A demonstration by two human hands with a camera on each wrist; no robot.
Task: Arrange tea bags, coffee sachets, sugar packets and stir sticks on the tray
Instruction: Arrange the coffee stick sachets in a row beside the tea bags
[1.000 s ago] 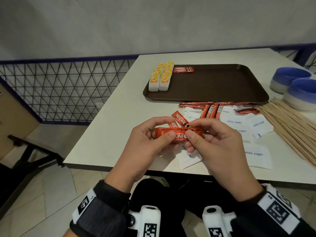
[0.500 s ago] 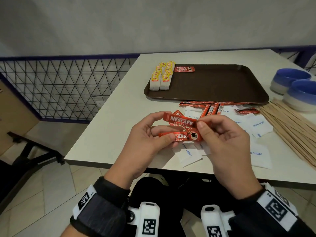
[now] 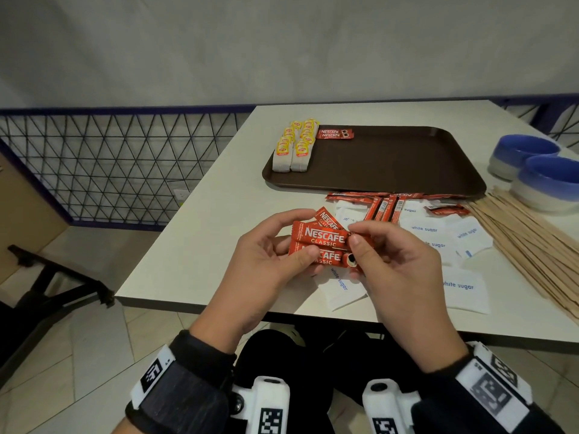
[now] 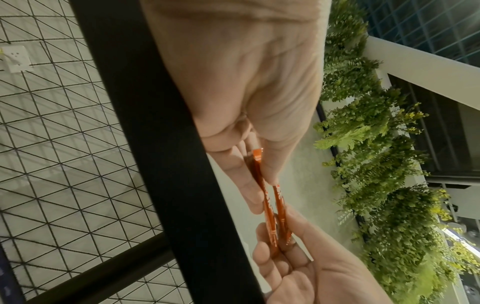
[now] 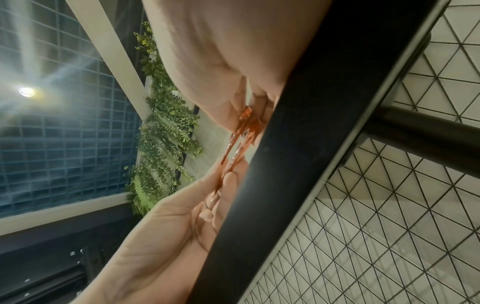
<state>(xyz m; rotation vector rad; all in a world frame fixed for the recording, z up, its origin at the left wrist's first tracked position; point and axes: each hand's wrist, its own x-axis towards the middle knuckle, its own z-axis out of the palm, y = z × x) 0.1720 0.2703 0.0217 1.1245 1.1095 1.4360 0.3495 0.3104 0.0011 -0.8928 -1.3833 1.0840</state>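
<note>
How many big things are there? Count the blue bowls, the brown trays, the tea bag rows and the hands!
Blue-and-white round ceramic bowls: 2
Brown rectangular plastic tray: 1
Rows of yellow-tagged tea bags on the tray: 2
Hands, left hand and right hand, both holding red Nescafe coffee sachets: 2
Total: 7

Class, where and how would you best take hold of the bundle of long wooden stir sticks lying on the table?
Judging from the head view, pinch the wooden stir sticks across their middle from above, thumb one side, fingers the other. They are thin, lie flat and fan out diagonally on the white table, so a mid-length grip likely keeps them balanced and together.
</note>
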